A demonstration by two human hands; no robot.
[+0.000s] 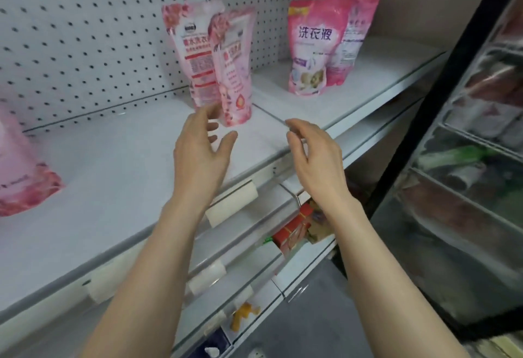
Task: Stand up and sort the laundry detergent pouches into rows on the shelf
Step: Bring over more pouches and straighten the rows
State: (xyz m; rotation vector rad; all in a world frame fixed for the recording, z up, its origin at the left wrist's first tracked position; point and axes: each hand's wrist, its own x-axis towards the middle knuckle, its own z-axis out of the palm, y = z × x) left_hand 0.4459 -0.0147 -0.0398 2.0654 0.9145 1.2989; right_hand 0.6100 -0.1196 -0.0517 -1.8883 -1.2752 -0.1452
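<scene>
The front pouch [233,72] stands upright on the white shelf [113,165] just beyond my left hand [199,154], with the rear pouch [191,52] close behind it. I cannot tell whether my fingertips touch it. Both hands are empty, fingers loosely spread. My right hand [314,156] hovers apart from it. Past that hand stand two darker pink pouches [314,46]. Well off to my left hand's outer side sits another pink pouch [19,171].
</scene>
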